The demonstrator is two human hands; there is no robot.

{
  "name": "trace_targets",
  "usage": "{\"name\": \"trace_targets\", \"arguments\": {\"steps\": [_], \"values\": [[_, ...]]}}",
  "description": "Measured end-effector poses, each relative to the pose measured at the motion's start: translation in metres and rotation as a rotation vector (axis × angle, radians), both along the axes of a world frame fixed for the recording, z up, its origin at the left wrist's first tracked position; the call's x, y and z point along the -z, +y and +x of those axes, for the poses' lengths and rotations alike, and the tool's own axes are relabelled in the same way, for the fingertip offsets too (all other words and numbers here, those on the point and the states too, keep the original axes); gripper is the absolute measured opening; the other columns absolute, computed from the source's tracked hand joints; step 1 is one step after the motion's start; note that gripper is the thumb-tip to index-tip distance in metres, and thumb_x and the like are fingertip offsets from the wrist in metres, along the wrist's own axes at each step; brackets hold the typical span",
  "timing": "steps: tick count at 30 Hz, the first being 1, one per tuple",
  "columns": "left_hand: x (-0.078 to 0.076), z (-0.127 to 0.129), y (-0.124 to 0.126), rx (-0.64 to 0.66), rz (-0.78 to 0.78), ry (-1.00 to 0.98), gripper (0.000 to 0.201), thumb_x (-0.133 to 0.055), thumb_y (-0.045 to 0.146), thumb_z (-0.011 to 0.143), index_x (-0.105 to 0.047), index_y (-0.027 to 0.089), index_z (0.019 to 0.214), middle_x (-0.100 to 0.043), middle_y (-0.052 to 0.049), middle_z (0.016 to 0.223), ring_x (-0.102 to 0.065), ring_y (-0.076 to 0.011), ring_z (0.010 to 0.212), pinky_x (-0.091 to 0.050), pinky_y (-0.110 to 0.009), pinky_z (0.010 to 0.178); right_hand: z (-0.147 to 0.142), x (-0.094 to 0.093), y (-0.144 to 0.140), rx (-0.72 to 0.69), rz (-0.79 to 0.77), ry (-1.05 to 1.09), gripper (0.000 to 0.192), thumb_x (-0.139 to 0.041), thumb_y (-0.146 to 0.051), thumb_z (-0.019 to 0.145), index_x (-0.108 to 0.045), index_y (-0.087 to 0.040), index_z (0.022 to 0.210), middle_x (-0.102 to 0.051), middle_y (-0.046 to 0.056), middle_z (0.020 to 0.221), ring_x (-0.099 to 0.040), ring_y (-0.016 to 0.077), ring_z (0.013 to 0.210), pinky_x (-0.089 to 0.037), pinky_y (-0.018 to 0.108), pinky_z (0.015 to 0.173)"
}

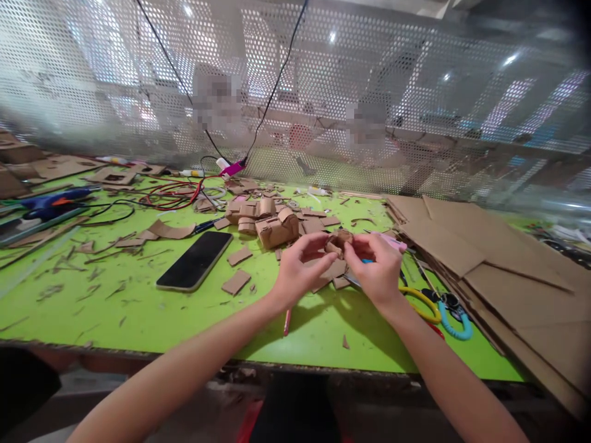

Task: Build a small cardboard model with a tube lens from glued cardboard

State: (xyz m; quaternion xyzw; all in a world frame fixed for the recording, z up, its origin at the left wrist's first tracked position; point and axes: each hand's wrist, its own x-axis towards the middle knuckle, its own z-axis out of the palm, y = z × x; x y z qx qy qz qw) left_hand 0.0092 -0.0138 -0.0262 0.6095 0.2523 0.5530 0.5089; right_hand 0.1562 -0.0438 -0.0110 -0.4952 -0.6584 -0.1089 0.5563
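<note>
Though several things here could bear a label, no writing can be read on any of them. Behind the bench runs a perforated metal screen [415,92], with ceiling lights and two blurred figures showing through it and two black cables [277,80] hanging down its front. Below it lies a lime-green table [138,314], littered with brown slivers and offcuts. At the right a stack of cardboard sheets [498,258] lies flat and hangs over the near edge. At the far left rests a blue glue gun [50,202], with a coil of red wire [173,194] just beyond the middle. A black phone [194,260] lies face up, screen dark, left of the hands. Beyond the hands sits a heap of cardboard blocks [270,223], close to them but apart. Just right of the right wrist lie scissors [434,304] with yellow and teal loops. A pink pencil [287,321] shows under the left wrist.

Both hands meet above the table's middle on a small cardboard piece [338,240], lifted clear of the surface. The left hand [298,271] is curled, thumb and fingertips pinching the piece's left side. The right hand [376,267] is curled likewise, pinching its right side. The fingers hide most of the piece, so its shape cannot be told
</note>
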Motion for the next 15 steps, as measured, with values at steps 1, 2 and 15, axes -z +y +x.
{"name": "trace_targets", "arguments": {"steps": [1, 2, 15], "values": [[0.0009, 0.0002, 0.0000, 0.013, -0.025, -0.031, 0.038, -0.074, 0.029, 0.069, -0.062, 0.016, 0.103, -0.069, -0.009, 0.105, -0.067, -0.0197, 0.093, -0.055, -0.033, 0.087, -0.0010, 0.0008, -0.0003, -0.008, -0.007, 0.023, 0.002, -0.061, -0.019, 0.078, -0.060, -0.020, 0.078, -0.065, -0.001, 0.068, -0.063, 0.0124, 0.055, -0.055, 0.025, 0.053], [0.0018, 0.0004, 0.0001, 0.032, -0.037, -0.056, 0.040, -0.076, 0.028, 0.067, -0.062, 0.016, 0.103, -0.069, -0.010, 0.106, -0.067, -0.0202, 0.095, -0.054, -0.033, 0.089, -0.0020, 0.0016, -0.0007, -0.018, -0.014, 0.053, 0.002, -0.061, -0.019, 0.078, -0.060, -0.020, 0.079, -0.065, -0.001, 0.069, -0.063, 0.0125, 0.055, -0.056, 0.025, 0.054], [-0.0001, -0.0009, -0.0062, 0.078, 0.030, -0.070, 0.045, -0.074, 0.025, 0.070, -0.065, 0.017, 0.113, -0.069, -0.008, 0.112, -0.067, -0.0219, 0.100, -0.053, -0.036, 0.095, -0.0054, -0.0045, -0.0098, -0.019, 0.158, -0.082, 0.019, -0.060, -0.016, 0.081, -0.063, -0.023, 0.097, -0.070, 0.004, 0.090, -0.066, 0.0162, 0.073, -0.056, 0.029, 0.063]]}}
